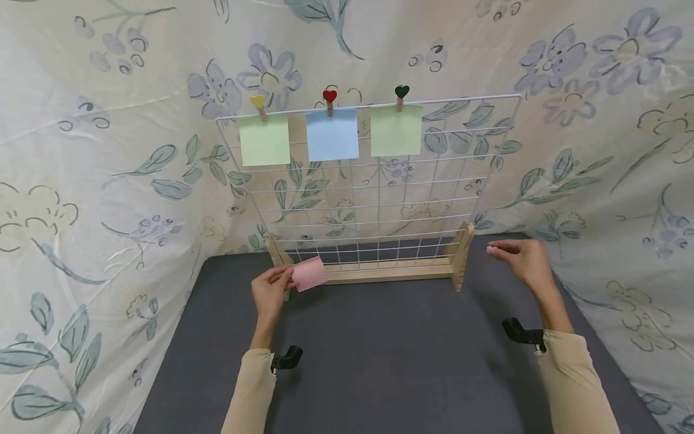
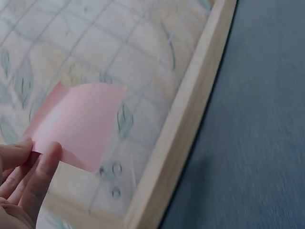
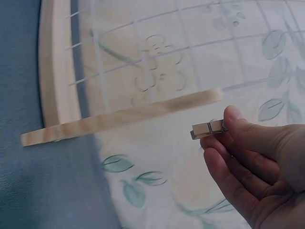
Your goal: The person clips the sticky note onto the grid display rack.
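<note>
My left hand (image 1: pixel 269 293) pinches a pink paper note (image 1: pixel 309 273) by one edge, thumb on one face and fingers on the other, as the left wrist view shows. The note is held up in front of the wire grid's lower left corner. Between thumb and fingers of my right hand (image 1: pixel 523 262) is a small wooden clothespin (image 3: pixel 208 128), beside the grid's right foot. A green note (image 1: pixel 264 141), a blue note (image 1: pixel 332 135) and another green note (image 1: pixel 396 131) hang from the top of the white wire grid (image 1: pixel 368 199).
Heart-topped pegs in yellow (image 1: pixel 258 102), red (image 1: pixel 329 96) and dark green (image 1: pixel 401 92) clip the notes up. The grid stands in a wooden base (image 1: pixel 385 274) on a dark table (image 1: pixel 379 361), with a floral cloth (image 1: pixel 135 211) behind and around it.
</note>
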